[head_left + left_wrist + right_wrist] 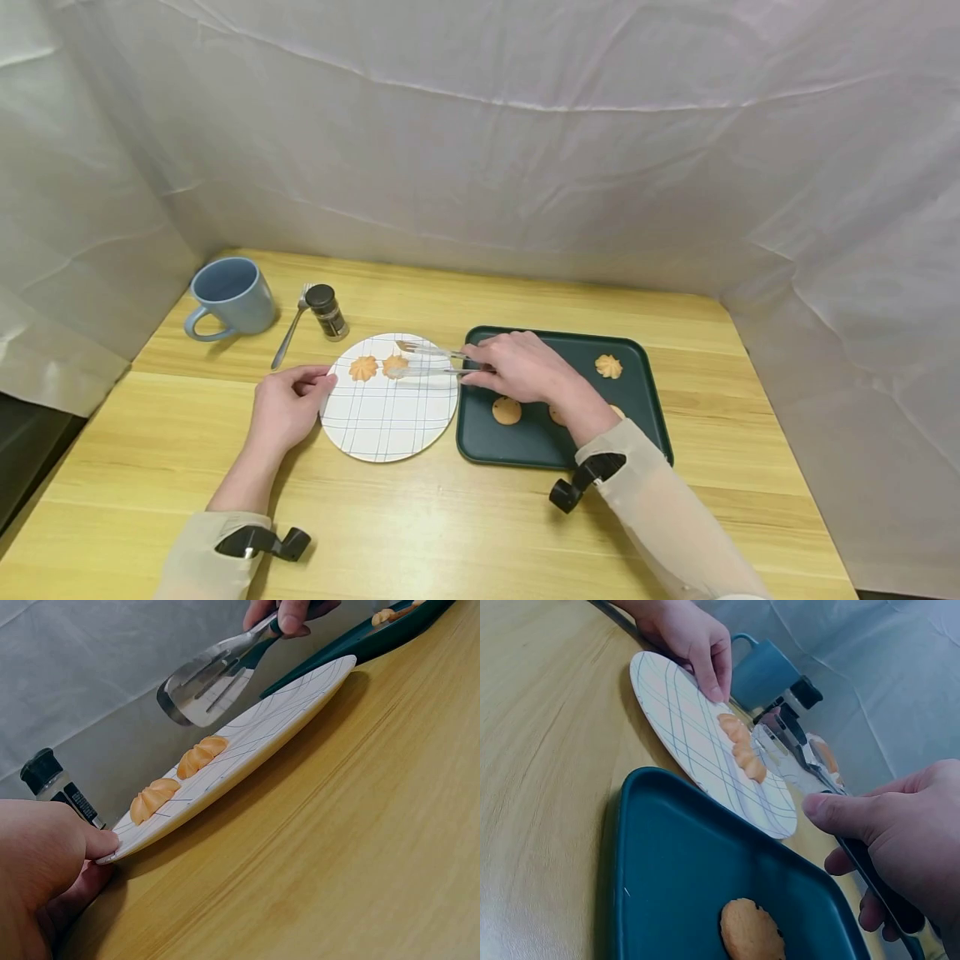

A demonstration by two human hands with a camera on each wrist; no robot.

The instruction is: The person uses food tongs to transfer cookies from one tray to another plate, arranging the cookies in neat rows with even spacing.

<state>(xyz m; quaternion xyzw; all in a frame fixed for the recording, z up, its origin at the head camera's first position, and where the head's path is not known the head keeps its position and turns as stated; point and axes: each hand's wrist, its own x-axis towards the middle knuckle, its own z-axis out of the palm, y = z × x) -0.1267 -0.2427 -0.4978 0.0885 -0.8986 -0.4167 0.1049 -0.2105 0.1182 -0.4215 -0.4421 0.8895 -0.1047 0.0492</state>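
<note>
My left hand [288, 406] pinches the left rim of a round white plate [382, 425] with blue check lines, thumb on top. In the left wrist view that rim is over the wood. Two flower-shaped cookies [363, 368] sit side by side on the plate's far part. With my right hand [521, 367] I grip metal tongs [214, 682] by their dark handles. Their two arms stand apart over the plate, near the right-hand cookie [395, 367]; I see nothing held between them. Under my right forearm lies a dark green tray [480, 442] with round cookies [506, 410], some partly hidden.
Another flower-shaped cookie [608, 367] is on the tray's right side. At the back left stand a blue mug [238, 300] and a black-capped spice jar [327, 313], with a fork [291, 329] between them. Pale cloth [480, 167] hangs behind the wooden table [390, 533].
</note>
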